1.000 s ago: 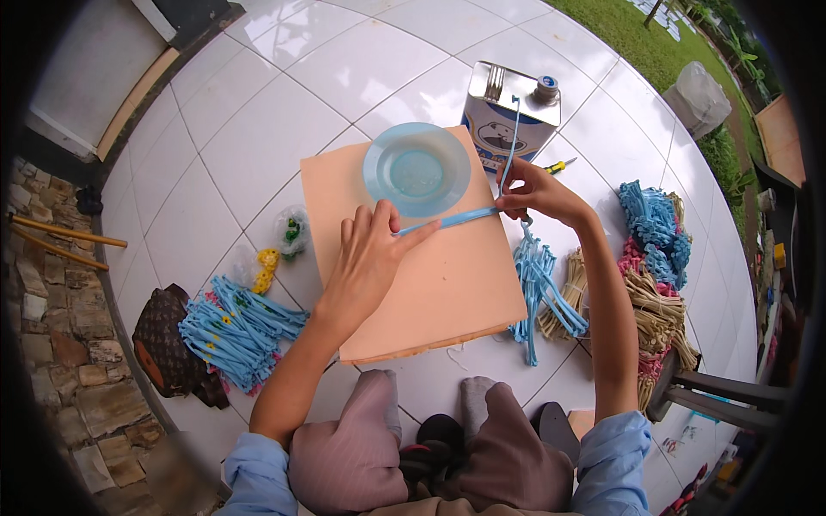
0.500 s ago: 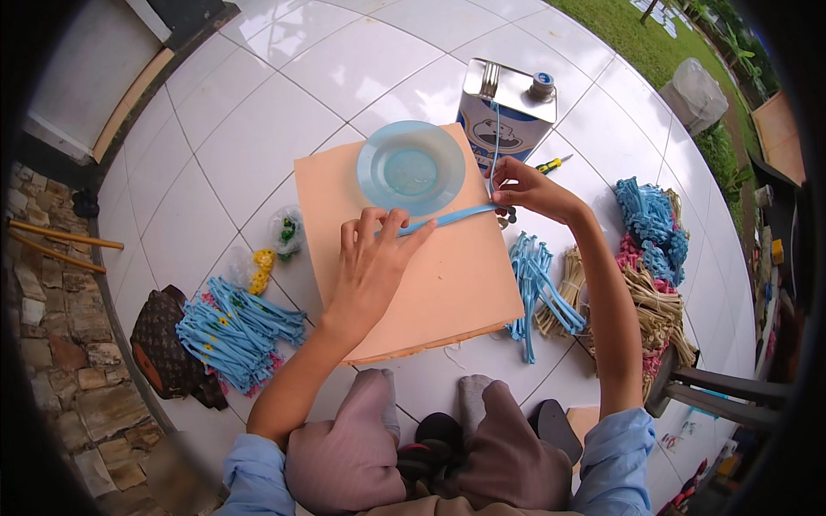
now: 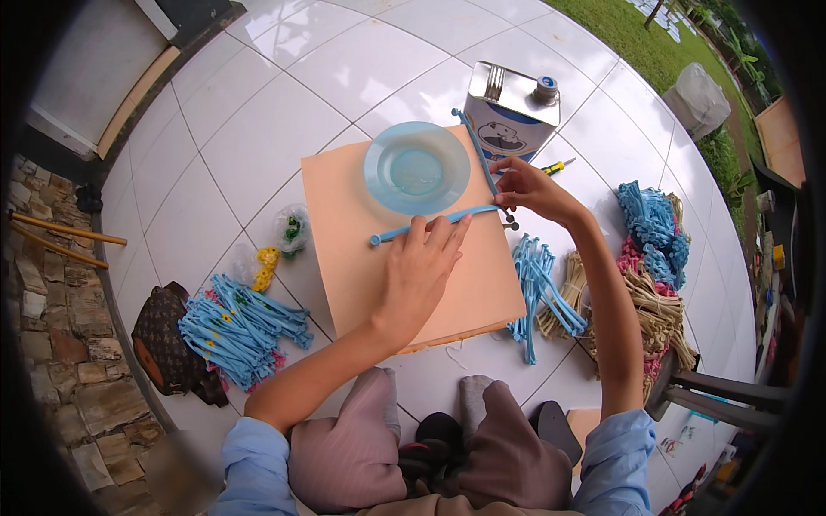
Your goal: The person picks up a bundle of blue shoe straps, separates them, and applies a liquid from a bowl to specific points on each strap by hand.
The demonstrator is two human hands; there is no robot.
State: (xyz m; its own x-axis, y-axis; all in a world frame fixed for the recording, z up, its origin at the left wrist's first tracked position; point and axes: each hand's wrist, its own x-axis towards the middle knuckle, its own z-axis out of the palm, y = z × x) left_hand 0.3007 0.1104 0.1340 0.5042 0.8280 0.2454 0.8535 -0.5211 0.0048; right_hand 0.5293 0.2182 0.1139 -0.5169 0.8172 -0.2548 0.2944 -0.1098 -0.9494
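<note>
A light-blue cord (image 3: 391, 235) with knobbed ends lies across a peach-coloured board (image 3: 465, 292). My left hand (image 3: 420, 271) rests on this cord with its fingers stretched out flat, pressing it to the board. At the board's right edge, my right hand (image 3: 529, 191) pinches the cord where it bends. From that pinch the other length runs up past a clear blue glass bowl (image 3: 374, 185), its knobbed end beside a metal can (image 3: 508, 129). Some small dark round pieces (image 3: 511, 222) sit just below my right fingers.
Bundled blue cords (image 3: 245, 331) and a brown patterned bag (image 3: 163, 335) are on the left, near small bags of yellow (image 3: 266, 267) and green pieces (image 3: 293, 228). More blue cords (image 3: 542, 288), beige bundles (image 3: 650, 301) and a yellow-black screwdriver (image 3: 559, 165) lie to the right.
My left hand has slid right along the cord, uncovering its left knobbed end. The cord's upper length has swung left, toward the bowl. My right hand keeps nearly the same place.
</note>
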